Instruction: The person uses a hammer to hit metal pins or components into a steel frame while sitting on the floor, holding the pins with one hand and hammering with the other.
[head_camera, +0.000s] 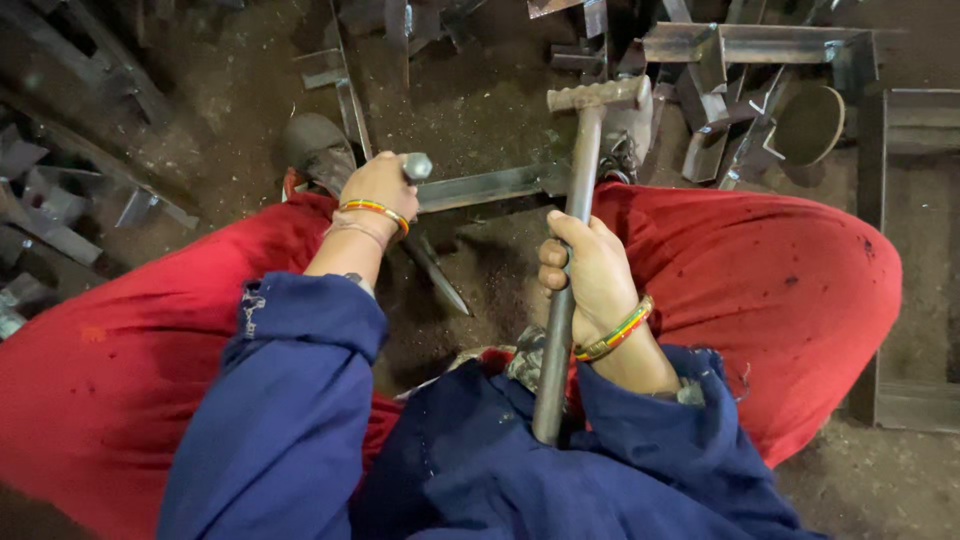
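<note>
Floor (480, 110): dark, dirty ground strewn with metal offcuts; it carries the flat steel bar, which serves as the landmark for every place below.
Red trousers (780, 280): the person's knees spread to either side of the bar, so the work lies between the legs.
Scrap angle pieces (760, 60): welded angle-iron frames lie beyond the bar's right end, close enough that a wide swing could catch them.
Hammer (580, 190): a long metal-handled hammer, its head raised just beyond the bar's right end, the handle running back toward the body.
Flat steel bar (490, 186): lies across the floor between the knees, its left end under the chisel.
Right hand (590, 280): closed around the hammer handle about midway, nearer the person than the bar; a grip further from the head would likely give a heavier blow, this one more control.
Left hand (378, 188): fisted around the chisel at the bar's left end, a bangle on the wrist.
Chisel (416, 166): only its blunt top shows above the fist; held upright, it should take a square hit without skidding toward the knuckles.
</note>
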